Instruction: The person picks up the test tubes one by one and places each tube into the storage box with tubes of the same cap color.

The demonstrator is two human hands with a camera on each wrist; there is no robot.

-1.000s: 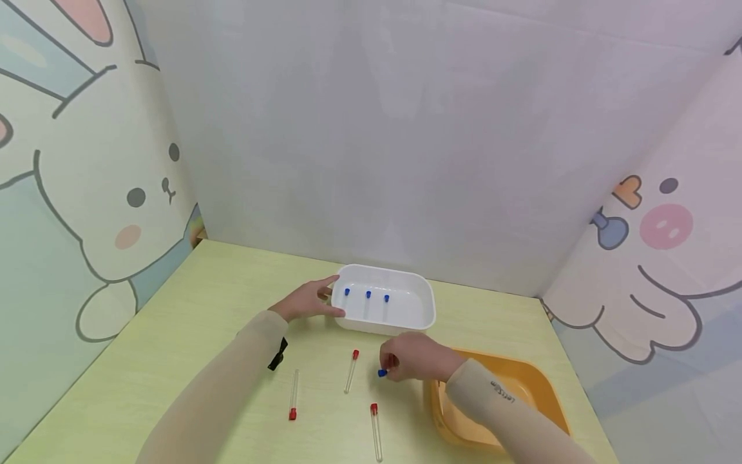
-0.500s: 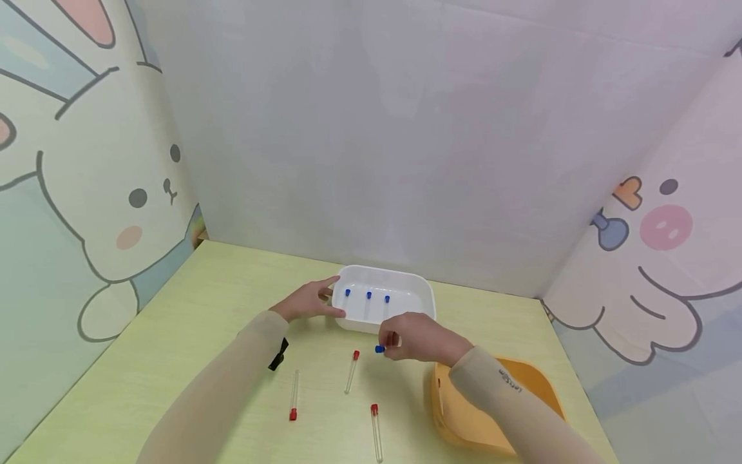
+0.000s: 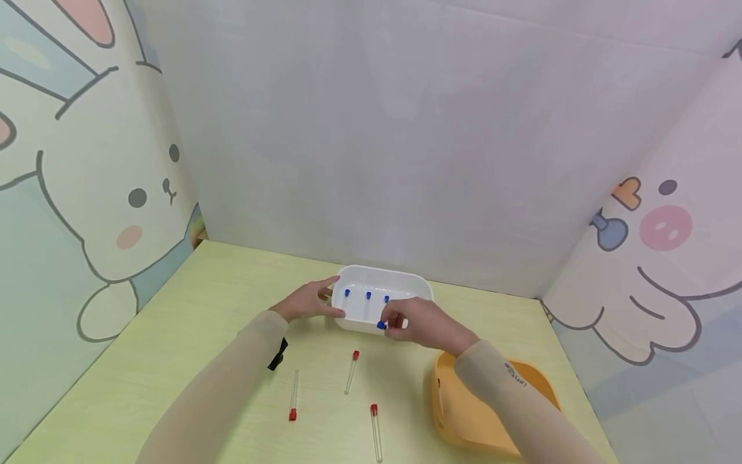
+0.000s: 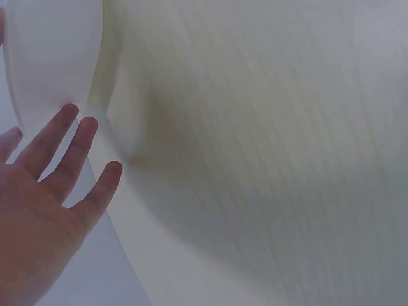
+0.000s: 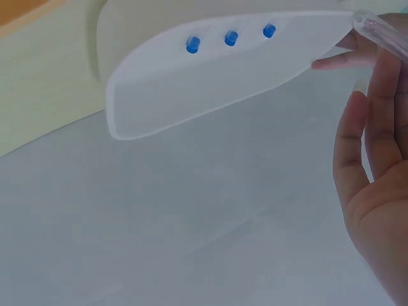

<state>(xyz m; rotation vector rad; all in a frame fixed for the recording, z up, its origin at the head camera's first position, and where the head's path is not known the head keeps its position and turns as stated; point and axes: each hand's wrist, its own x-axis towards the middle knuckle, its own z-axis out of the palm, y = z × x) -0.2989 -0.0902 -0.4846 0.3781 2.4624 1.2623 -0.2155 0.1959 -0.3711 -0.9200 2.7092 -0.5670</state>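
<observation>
My left hand (image 3: 310, 301) spans the left end of a white tray (image 3: 362, 325); its straight, spread fingers (image 4: 73, 150) rest along the tray's end wall in the left wrist view. Inside the tray lie three clear test tubes with blue caps (image 3: 368, 295), side by side. My right hand (image 3: 426, 322) pinches another blue-capped test tube (image 3: 381, 325) over the tray's front edge. In the right wrist view this test tube's clear rounded end (image 5: 366, 22) shows near the fingers, while the rest is out of frame.
Three red-capped test tubes lie apart on the table: one in the middle (image 3: 351, 374), one at left (image 3: 294, 394) and one nearer the front (image 3: 376, 433). An orange basin (image 3: 443, 425) stands at right, under the right forearm. A pale wall cloth hangs behind the tray.
My right hand has carried the blue-capped test tube away from me, from the table area to the tray's front edge. The left hand and the tray have stayed put.
</observation>
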